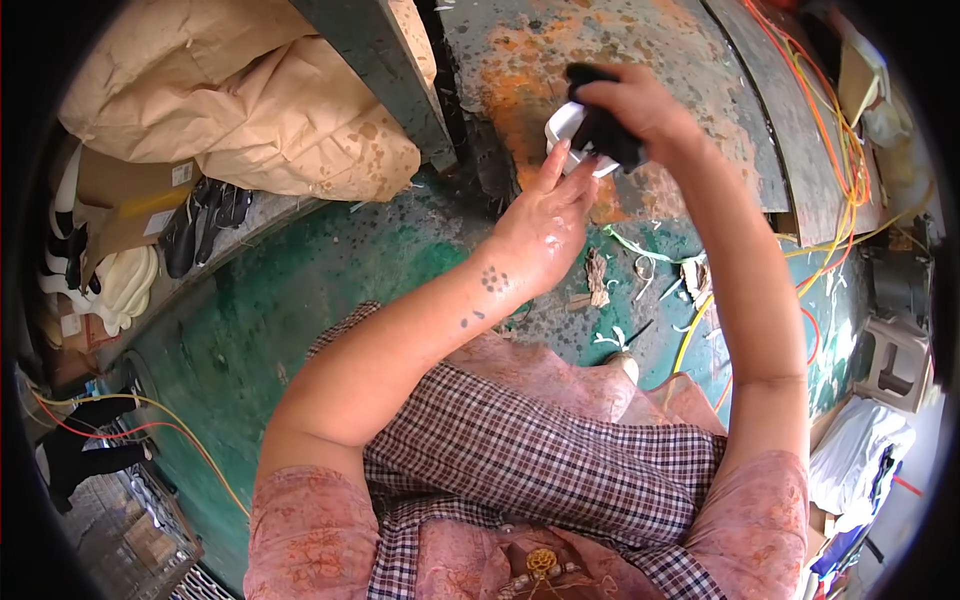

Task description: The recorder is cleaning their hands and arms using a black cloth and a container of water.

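My left hand (548,222) reaches forward and grips the lower edge of a small white piece (564,122) with rounded corners. Its skin shines as if wet. From the right, my right hand (648,108) is closed around a crumpled black cloth (612,142), which presses against the white piece and covers much of it. Exactly what the white piece is, I cannot make out. Both hands are above a dark metal surface (690,90) with orange rust and dark spots.
Brown paper (290,110) drapes over a bench at the left, above black and cream shoe-like pieces (125,285). Orange and yellow hoses (850,190) run along the right. White scraps litter the green floor (300,270). A plastic stool (892,362) stands far right.
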### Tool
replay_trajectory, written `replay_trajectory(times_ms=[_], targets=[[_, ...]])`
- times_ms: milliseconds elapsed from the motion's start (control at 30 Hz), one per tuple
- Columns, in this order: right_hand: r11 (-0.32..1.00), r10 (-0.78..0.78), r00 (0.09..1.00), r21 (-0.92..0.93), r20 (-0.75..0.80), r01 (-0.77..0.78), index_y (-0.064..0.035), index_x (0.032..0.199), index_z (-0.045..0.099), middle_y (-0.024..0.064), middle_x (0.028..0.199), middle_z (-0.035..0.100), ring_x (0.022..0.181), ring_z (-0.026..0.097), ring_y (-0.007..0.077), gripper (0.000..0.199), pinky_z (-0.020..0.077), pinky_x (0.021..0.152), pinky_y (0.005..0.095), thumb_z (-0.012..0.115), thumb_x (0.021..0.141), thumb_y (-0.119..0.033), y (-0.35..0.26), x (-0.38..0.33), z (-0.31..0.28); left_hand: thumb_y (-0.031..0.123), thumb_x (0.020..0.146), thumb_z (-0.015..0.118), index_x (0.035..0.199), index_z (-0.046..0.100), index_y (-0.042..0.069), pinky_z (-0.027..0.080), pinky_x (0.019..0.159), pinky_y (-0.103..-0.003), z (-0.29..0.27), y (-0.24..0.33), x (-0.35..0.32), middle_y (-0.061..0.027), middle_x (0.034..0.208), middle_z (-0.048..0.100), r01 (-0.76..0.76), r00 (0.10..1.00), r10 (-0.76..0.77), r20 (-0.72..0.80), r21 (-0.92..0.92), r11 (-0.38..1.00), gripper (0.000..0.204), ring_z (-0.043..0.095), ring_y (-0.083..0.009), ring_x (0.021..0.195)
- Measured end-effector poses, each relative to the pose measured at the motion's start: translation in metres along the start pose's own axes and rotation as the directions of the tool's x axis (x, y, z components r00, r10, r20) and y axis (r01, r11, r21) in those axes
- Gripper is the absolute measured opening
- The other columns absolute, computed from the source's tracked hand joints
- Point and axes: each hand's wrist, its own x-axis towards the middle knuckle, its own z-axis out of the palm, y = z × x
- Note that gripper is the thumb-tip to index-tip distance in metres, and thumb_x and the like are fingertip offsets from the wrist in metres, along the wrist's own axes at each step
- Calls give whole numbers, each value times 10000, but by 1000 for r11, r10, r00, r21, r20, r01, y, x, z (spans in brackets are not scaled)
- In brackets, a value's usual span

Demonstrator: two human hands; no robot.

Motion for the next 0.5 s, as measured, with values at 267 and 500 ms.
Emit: replay_trajectory(times_ms=[267,500], targets=[[928,-185,926,-250,329,275,-12,1086,634,22,869,658,777,589,79,281,501,715,248,654,834,-135,-16,-30,5,108,772,560,913,667,-1,180,1124,-532,-6,-8,0,-135,1174,566,38,991,-16,131,-167,985,208,391,-272,1287],[806,-447,890,-473,-92,356,-53,1008,664,186,861,677,816,665,315,266,514,742,389,620,777,-175,27,11,10,120,721,644,1075,627,22,183,1109,-556,1,-8,1,-118,1356,444,-1,995,20,97,-193,981,368,312,-272,1339]])
